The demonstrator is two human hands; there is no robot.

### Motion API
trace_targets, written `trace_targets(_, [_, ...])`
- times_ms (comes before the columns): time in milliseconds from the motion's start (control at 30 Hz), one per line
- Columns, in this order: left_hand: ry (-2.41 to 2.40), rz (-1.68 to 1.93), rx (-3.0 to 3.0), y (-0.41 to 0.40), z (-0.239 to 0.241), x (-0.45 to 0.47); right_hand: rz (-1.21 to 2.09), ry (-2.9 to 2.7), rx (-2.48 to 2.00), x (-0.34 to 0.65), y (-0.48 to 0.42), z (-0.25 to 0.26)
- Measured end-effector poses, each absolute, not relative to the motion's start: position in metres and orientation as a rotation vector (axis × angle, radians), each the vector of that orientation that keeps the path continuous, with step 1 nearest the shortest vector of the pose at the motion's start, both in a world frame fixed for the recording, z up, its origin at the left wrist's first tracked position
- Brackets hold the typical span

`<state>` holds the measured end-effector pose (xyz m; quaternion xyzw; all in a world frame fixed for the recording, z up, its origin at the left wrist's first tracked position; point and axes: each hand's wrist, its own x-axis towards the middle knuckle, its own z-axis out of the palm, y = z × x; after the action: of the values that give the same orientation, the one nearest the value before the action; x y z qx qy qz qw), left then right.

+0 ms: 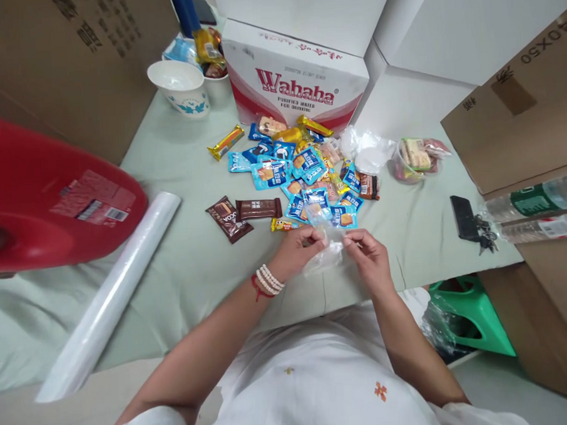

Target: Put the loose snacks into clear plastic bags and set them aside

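Observation:
Between my two hands hangs a clear plastic bag (329,251), thin and crumpled, just above the table's near edge. My left hand (298,248), with a beaded bracelet at the wrist, pinches one side of it. On the other side, my right hand (368,252) grips it between thumb and fingers. Right beyond the bag lies a heap of wrapped snacks, mostly blue packets (315,201). Two brown chocolate-coloured packets (259,208) sit left of the heap. What is inside the bag, if anything, I cannot make out.
A Wahaha carton (296,74) stands behind the heap. Paper cups (179,85) are at the back left. A red jug (52,191) and a plastic roll (113,295) lie left. A filled clear tub (415,160), keys (485,235) and bottles (536,198) are right.

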<state>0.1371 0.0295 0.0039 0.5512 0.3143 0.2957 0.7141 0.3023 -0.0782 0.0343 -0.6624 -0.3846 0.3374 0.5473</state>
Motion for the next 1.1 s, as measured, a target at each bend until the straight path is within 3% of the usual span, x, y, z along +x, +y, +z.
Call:
trace_targets(167, [0.782, 0.902, 0.931, 0.042, 0.006, 0.130, 0.882, -0.510, -1.403, 0.312, -0.079, 0.034])
trace_targets(367, [0.659, 0.789, 0.690, 0.036, 0.015, 0.130, 1.196, -0.315, -1.278, 0.309, -0.084, 0.031])
trace_targets(667, [0.787, 0.826, 0.909, 0.036, 0.007, 0.132, 1.132, -0.345, -1.358, 0.309, -0.074, 0.035])
trace_targets(867, [1.105, 1.313, 1.388, 0.026, 0.022, 0.122, 1.088, -0.289, -1.386, 0.309, -0.072, 0.036])
trace_targets(1100, [1.020, 0.931, 1.815, -0.024, 0.038, 0.137, 1.014, -0.332, -1.412, 0.304, -0.073, 0.037])
